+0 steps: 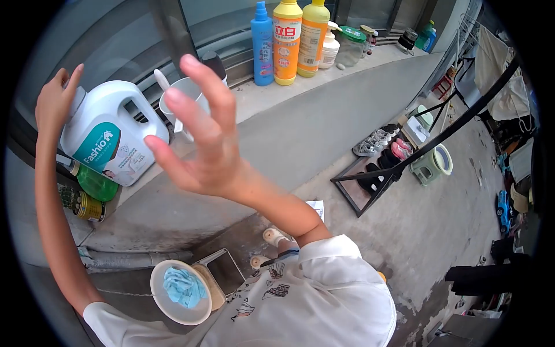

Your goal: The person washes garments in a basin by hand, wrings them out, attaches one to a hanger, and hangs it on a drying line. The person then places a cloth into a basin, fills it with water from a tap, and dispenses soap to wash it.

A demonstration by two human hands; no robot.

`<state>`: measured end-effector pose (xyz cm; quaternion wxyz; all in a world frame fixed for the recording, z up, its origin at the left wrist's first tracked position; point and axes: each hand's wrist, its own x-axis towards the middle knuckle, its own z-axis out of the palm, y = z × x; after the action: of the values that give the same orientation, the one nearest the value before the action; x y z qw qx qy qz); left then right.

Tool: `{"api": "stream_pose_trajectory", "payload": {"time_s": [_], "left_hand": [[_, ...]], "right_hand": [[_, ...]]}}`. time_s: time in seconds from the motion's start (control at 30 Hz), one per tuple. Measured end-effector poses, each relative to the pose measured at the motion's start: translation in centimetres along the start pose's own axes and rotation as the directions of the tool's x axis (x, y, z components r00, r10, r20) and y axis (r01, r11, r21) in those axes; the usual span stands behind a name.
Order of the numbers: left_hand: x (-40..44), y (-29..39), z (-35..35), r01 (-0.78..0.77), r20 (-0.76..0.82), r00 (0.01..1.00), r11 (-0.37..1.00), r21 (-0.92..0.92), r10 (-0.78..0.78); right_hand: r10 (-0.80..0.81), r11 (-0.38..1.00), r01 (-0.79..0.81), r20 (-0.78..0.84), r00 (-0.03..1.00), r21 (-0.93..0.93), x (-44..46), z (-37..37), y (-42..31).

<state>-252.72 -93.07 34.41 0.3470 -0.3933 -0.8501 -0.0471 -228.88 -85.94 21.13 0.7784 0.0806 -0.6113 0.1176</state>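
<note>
My left hand is beside the capped end of a large white laundry detergent jug. Its visible fingers point up and apart; whether the palm touches the cap I cannot tell. The jug leans on the window ledge, its teal label towards me. Raised in front of the ledge, my right hand has its fingers spread and holds nothing. Behind that hand, partly covered by it, stands a white cup with a white handle sticking out of it. A green bottle lies tilted below the jug.
Blue, orange and yellow bottles line the ledge, with jars further along. A small potted cactus is at left. Below, a basin holds light blue cloth. A shoe rack stands at right.
</note>
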Motion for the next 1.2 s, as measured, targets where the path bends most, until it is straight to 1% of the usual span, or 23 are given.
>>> {"api": "stream_pose_trajectory", "payload": {"time_s": [0.03,0.07,0.13,0.17,0.2,0.23,0.27,0.3,0.37,0.43,0.47,0.53,0.6,0.67,0.83,0.9,0.93,1.0,1.03,1.1,1.13,1.17,1.2], "left_hand": [[-0.3,-0.5,1.1,-0.013,-0.181,0.983,1.000,-0.015,0.010],[-0.7,-0.8,1.7,-0.021,-0.354,0.935,0.999,-0.030,0.009],[-2.2,-0.9,0.9,0.022,-0.386,0.923,0.998,0.055,0.001],[-3.6,-0.7,-0.1,-0.128,-0.534,0.840,0.991,-0.023,0.096],[-5.3,-0.1,-1.0,-0.289,-0.674,0.719,0.955,-0.071,0.168],[-7.9,2.0,-1.5,-0.398,-0.713,0.675,0.907,-0.135,0.191],[-11.2,5.1,-1.8,-0.504,-0.754,0.623,0.843,-0.188,0.205],[-14.1,8.0,-1.7,-0.562,-0.766,0.593,0.809,-0.173,0.248],[-20.0,13.6,0.8,-0.580,-0.710,0.669,0.752,-0.313,0.221],[-23.7,19.3,3.8,-0.540,-0.560,0.779,0.756,-0.369,0.283],[-24.6,22.0,5.1,-0.477,-0.463,0.850,0.738,-0.477,0.251],[-25.7,26.3,6.6,-0.388,-0.340,0.914,0.718,-0.577,0.222],[-26.0,29.1,7.3,-0.231,-0.156,0.972,0.587,-0.776,0.177],[-25.4,31.1,7.6,-0.212,-0.127,0.974,0.568,-0.795,0.187],[-23.5,35.1,7.5,-0.246,-0.144,0.963,0.516,-0.821,0.229],[-23.0,36.9,7.4,-0.209,-0.116,0.970,0.489,-0.847,0.214],[-22.7,37.8,7.4,-0.189,-0.106,0.974,0.455,-0.870,0.202],[-21.8,39.6,7.6,-0.156,-0.076,0.976,0.411,-0.898,0.206],[-21.4,40.8,7.5,0.120,0.163,0.966,0.208,-0.971,0.201],[-20.0,42.8,7.6,0.578,0.494,0.797,-0.202,-0.790,0.348],[-19.0,43.7,7.8,0.726,0.556,0.683,-0.361,-0.585,0.473],[-17.9,44.6,7.8,0.773,0.534,0.635,-0.468,-0.429,0.558],[-16.8,45.4,7.7,0.800,0.491,0.591,-0.544,-0.252,0.641]], "right_hand": [[-0.128,0.983,0.115,-0.084,0.988,-0.142,0.6,-4.2,1.9],[-0.131,0.968,0.091,-0.158,0.979,-0.234,0.7,-8.1,4.5],[0.312,0.821,-0.389,-0.242,0.919,-0.418,3.0,-15.1,9.3],[0.502,0.647,-0.513,-0.190,0.843,-0.564,4.1,-17.8,12.4],[0.655,0.488,-0.504,-0.083,0.751,-0.713,5.0,-20.1,16.0],[0.788,0.325,-0.433,-0.013,0.616,-0.841,5.6,-21.6,19.7],[0.786,0.308,-0.262,0.090,0.611,-0.914,5.9,-22.1,22.9],[0.789,0.351,-0.200,0.173,0.590,-0.915,6.3,-22.3,25.7],[0.784,0.404,-0.134,0.267,0.561,-0.905,7.1,-22.5,28.9],[0.859,0.477,-0.067,0.448,0.249,-0.877,8.6,-22.3,31.2],[0.855,0.484,-0.064,0.456,0.248,-0.873,9.4,-22.5,32.0],[0.781,0.625,-0.084,0.620,0.076,-0.776,10.2,-23.2,32.8],[0.719,0.695,-0.113,0.689,0.096,-0.710,10.2,-24.3,33.2],[0.585,0.809,-0.105,0.809,0.048,-0.578,10.6,-25.4,33.3],[0.528,0.838,-0.175,0.849,0.018,-0.518,10.5,-27.2,33.2],[0.443,0.886,-0.226,0.882,0.158,-0.405,10.5,-27.9,33.5],[0.435,0.889,-0.229,0.889,0.146,-0.397,10.7,-28.3,33.4],[0.389,0.859,-0.445,0.887,0.249,-0.252,11.3,-29.1,33.3],[0.366,0.833,-0.530,0.876,0.313,-0.159,11.2,-29.7,33.8],[0.329,0.785,-0.618,0.822,0.464,0.035,11.1,-30.2,34.0],[0.297,0.754,-0.639,0.787,0.540,0.154,11.0,-30.1,34.1],[0.292,0.753,-0.639,0.793,0.535,0.154,10.6,-30.2,34.3],[0.266,0.629,-0.709,0.769,0.581,0.318,9.9,-30.3,34.5]]}}
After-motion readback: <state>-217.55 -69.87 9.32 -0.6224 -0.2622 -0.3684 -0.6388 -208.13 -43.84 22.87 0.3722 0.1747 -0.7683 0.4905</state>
